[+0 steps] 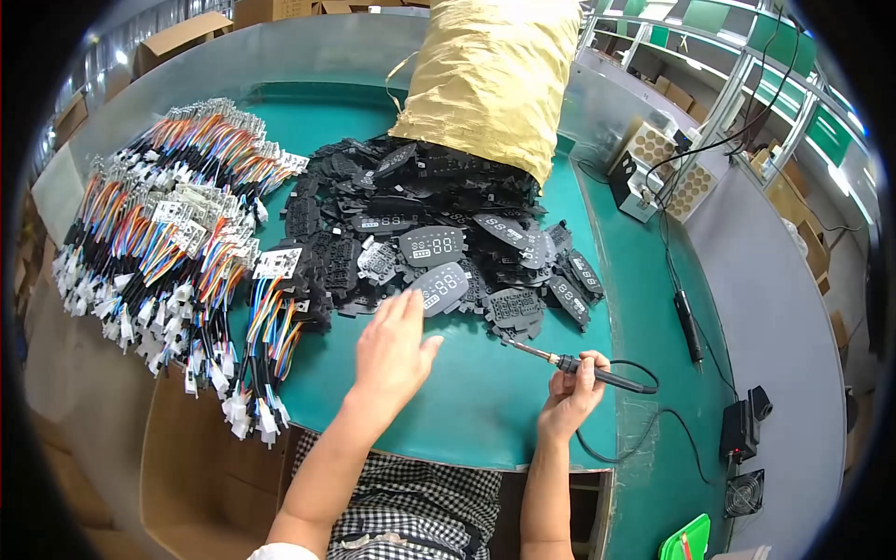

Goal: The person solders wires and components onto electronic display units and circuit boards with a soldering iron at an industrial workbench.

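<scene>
In my right hand (577, 390) is a soldering iron (621, 379), its black handle held between thumb and fingers. The metal tip points up and left, just below a dark ribbed plastic piece (515, 310). My left hand (397, 347) has its fingers stretched forward and its thumb apart. Its fingertips reach the lower left edge of a grey display panel (444, 287) with white digit marks; whether they touch it I cannot tell. Behind lies a heap of black plastic panels (327, 261), some face up. A small white circuit board (378, 261) rests among them.
Bundles of circuit boards with coloured wires and white connectors (159, 243) cover the left side. A large yellow sack (495, 75) spills panels at the back. To the right are a black pen-shaped tool (689, 327) with a cable, a small fan (744, 493) and a green container (686, 539).
</scene>
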{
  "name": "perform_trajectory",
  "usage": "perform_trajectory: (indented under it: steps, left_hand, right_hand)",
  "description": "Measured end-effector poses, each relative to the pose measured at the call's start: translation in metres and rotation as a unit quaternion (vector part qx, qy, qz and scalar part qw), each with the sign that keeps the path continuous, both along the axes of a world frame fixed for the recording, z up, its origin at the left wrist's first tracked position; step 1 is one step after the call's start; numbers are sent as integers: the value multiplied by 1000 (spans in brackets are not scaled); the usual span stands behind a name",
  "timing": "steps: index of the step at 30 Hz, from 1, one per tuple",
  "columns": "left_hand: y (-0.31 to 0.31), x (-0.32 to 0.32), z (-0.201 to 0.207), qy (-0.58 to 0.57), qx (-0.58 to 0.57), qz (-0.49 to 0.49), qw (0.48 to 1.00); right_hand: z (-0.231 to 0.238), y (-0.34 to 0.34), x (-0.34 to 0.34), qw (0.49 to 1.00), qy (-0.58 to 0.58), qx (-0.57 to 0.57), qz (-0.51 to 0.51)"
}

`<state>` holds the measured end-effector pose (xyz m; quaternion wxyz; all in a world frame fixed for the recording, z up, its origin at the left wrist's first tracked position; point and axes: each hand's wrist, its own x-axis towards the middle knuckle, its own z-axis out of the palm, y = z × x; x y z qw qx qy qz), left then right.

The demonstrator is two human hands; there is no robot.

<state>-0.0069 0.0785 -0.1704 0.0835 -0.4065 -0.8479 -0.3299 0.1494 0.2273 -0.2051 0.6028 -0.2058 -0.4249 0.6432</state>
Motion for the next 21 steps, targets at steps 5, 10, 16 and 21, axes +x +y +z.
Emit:
perform_trajectory:
  steps: [5, 10, 16, 21]
  left_hand:
    - [46, -25, -56, 69, -118, 24, 990]
    - [59, -36, -75, 172, -150, 49, 972]
    - [48, -46, -68, 72, -31, -26, 997]
    - [28, -32, -25, -61, 103, -22, 993]
  right_hand:
    - [1, -1, 1, 1000, -10, 24, 0]
    - [2, -3, 3, 996, -46, 74, 20]
    - [-5, -4, 4, 989, -64, 122, 48]
    - [-8, -2, 7, 985, -78, 125, 85]
